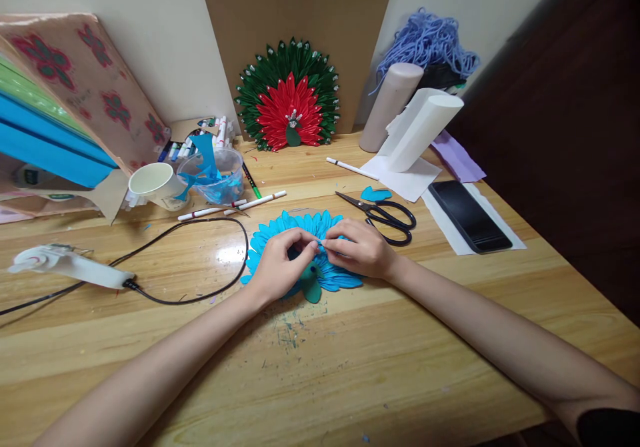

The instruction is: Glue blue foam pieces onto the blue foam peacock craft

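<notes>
A blue fan of foam petals (295, 230) lies flat on the wooden table (350, 367), with a teal peacock body (311, 285) at its near edge. Both my hands rest on top of it. My left hand (283, 260) and my right hand (361, 248) pinch their fingertips together over the middle of the fan, on something too small to make out. A finished red and green peacock fan (289, 97) leans upright against the brown board at the back.
Black scissors (387, 219) and a blue cut-out (375, 194) lie right of the fan, a dark phone (470, 215) beyond. A glue gun (70, 265) with its looping cord is at left. A paper cup (155, 183), a plastic tub (216, 177), pens and paper rolls (417, 127) stand behind.
</notes>
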`<state>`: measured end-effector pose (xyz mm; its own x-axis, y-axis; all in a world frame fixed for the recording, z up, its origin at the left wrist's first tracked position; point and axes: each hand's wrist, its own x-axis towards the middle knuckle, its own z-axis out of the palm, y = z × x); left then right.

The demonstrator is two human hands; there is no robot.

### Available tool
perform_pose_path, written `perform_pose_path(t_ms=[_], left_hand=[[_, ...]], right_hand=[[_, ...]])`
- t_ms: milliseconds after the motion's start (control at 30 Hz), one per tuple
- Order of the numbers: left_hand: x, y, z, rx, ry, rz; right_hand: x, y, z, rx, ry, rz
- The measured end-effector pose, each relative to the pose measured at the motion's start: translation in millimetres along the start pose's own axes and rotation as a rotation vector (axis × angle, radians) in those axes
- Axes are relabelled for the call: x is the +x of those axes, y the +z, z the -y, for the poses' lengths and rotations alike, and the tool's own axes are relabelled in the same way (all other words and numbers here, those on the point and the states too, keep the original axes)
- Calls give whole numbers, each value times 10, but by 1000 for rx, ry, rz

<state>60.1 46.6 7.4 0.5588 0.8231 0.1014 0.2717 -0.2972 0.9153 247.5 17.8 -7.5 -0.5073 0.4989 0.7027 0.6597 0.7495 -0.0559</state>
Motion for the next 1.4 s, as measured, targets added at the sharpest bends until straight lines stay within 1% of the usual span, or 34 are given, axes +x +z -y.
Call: perform_pose_path(t_ms=[100, 167, 267, 333, 533, 633, 700, 900, 1167, 1300, 1400], left_hand=[[-1, 6, 14, 12, -8, -16], [-4, 15, 26, 25, 5, -29], [-12, 29, 36, 70, 47, -51], [-22, 33, 36, 129, 98, -61], [-64, 38, 65, 326, 295, -108], [-75, 45, 93, 384, 390, -129], [-78, 48, 104, 408, 420, -134], [-79, 39, 92, 421, 419, -140], [-80, 36, 83, 390, 371, -195], [-74, 30, 74, 392, 366, -250], [-74, 23, 71, 371, 366, -277]], right_hand=[[9, 0, 9, 6, 3, 15], [15, 3, 16, 57, 48, 16], [28, 10, 22, 165, 138, -20], [35, 16, 23, 219, 188, -34], [38, 23, 28, 320, 307, -12], [39, 17, 25, 379, 351, 10], [43, 12, 19, 421, 371, 29], [47, -1, -4, 459, 371, 53], [7, 3, -58, 483, 403, 50], [2, -8, -86, 481, 422, 22], [4, -19, -104, 457, 448, -36]])
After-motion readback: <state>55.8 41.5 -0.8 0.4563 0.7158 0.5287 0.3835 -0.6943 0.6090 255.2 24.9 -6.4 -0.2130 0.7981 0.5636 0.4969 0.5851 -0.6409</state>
